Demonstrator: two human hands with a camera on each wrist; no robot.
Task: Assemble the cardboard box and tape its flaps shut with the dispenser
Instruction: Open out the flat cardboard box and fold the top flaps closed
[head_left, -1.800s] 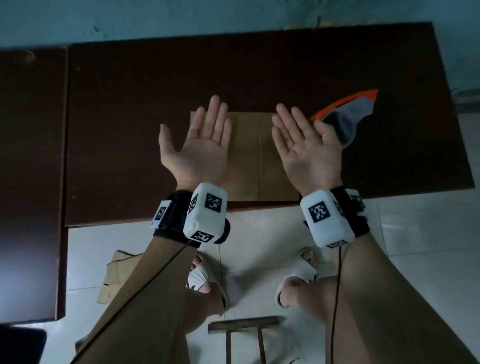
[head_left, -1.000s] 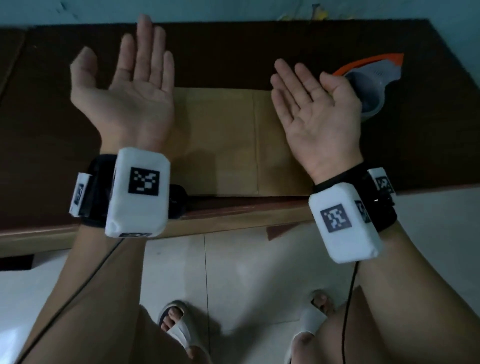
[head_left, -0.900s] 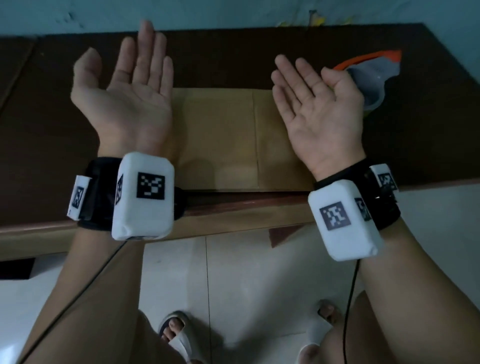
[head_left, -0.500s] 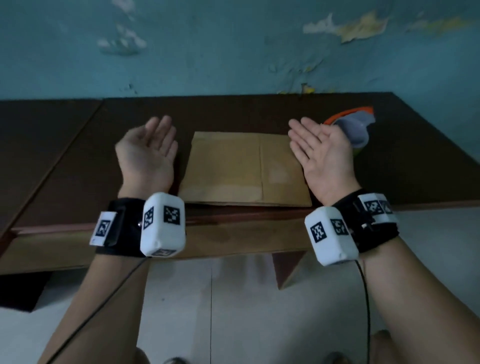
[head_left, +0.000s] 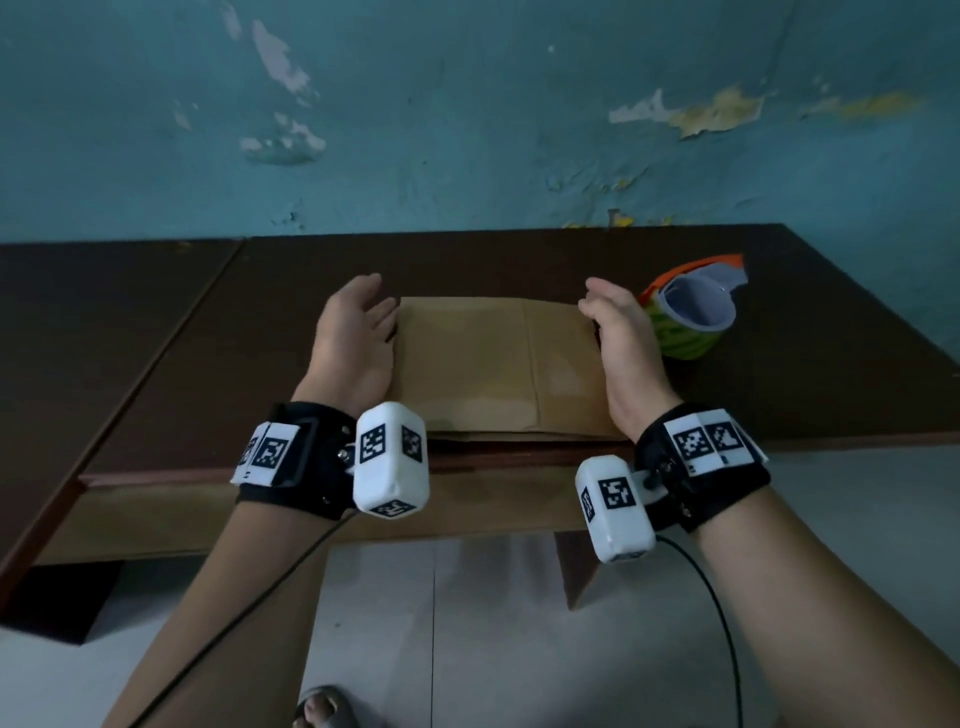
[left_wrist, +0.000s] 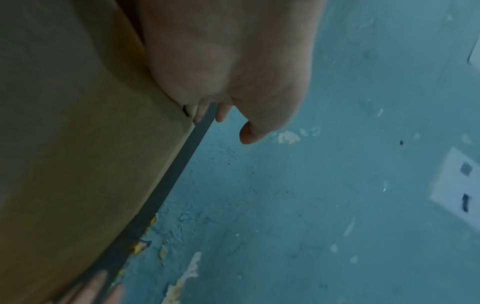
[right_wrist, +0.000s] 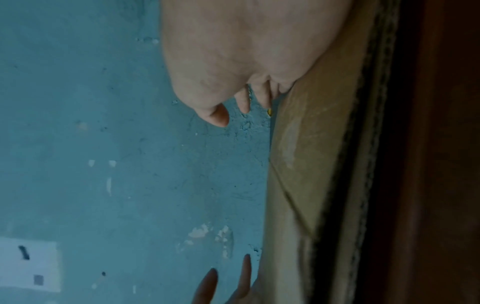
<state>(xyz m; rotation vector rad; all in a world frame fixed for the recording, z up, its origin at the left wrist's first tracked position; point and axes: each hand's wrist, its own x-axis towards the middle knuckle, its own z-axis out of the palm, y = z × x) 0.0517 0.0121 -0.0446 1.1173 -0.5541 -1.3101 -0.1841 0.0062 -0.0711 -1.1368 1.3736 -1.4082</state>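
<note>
Flattened cardboard box (head_left: 493, 364) lies at table (head_left: 805, 374) near edge, dispenser (head_left: 691, 312) just right. My left hand (head_left: 353, 338), right hand (head_left: 621, 343) flank box, fingers relaxed, gripping nothing. I judge box light, stiff, bendable at creases; take side edges.

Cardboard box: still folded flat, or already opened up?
Folded flat. The cardboard box lies as one sheet on the table, left hand and right hand at its side edges.

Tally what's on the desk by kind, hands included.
Flattened cardboard box: 1
Tape dispenser: 1
Hands: 2, left hand at the box's left edge, right hand at its right edge
Total: 4
</note>
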